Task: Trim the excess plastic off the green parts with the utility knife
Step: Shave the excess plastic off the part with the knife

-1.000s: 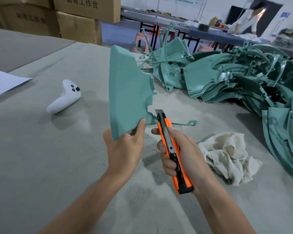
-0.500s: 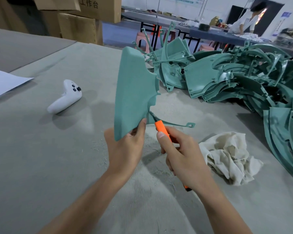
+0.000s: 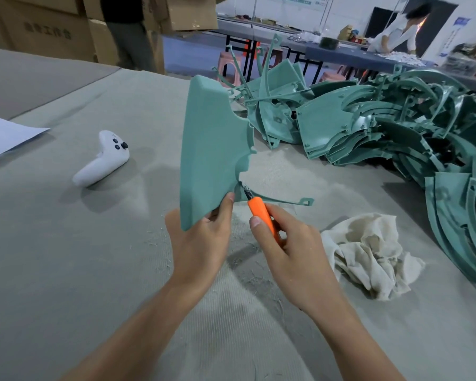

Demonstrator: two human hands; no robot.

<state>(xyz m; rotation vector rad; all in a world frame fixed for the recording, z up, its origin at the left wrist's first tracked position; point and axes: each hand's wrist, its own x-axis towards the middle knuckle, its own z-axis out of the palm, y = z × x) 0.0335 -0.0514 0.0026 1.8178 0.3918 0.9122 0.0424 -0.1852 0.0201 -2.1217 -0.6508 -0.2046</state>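
We see a flat green part (image 3: pixel 212 158) held upright above the grey felt-covered table (image 3: pixel 66 257), in the middle of the view. Our left hand (image 3: pixel 201 243) grips its lower corner, thumb on the near face and fingers curled behind. Just right of the part's lower edge, our right hand (image 3: pixel 286 251) is wrapped around an orange utility knife (image 3: pixel 260 215), thumb along the handle. The blade tip touches the part where a thin green runner (image 3: pixel 286 200) branches off to the right and ends in a small loop. Below the part, pale shavings (image 3: pixel 155 242) lie scattered on the table. Lower and to the right of the part sits a crumpled off-white cloth (image 3: pixel 368 251). Behind the part and to its right sprawls a big pile of green parts (image 3: pixel 382 127). To the left of the part lies a white controller (image 3: pixel 105 160), and farther left a sheet of white paper (image 3: pixel 3 136). Beyond the part, to the left, cardboard boxes (image 3: pixel 39 31) are stacked
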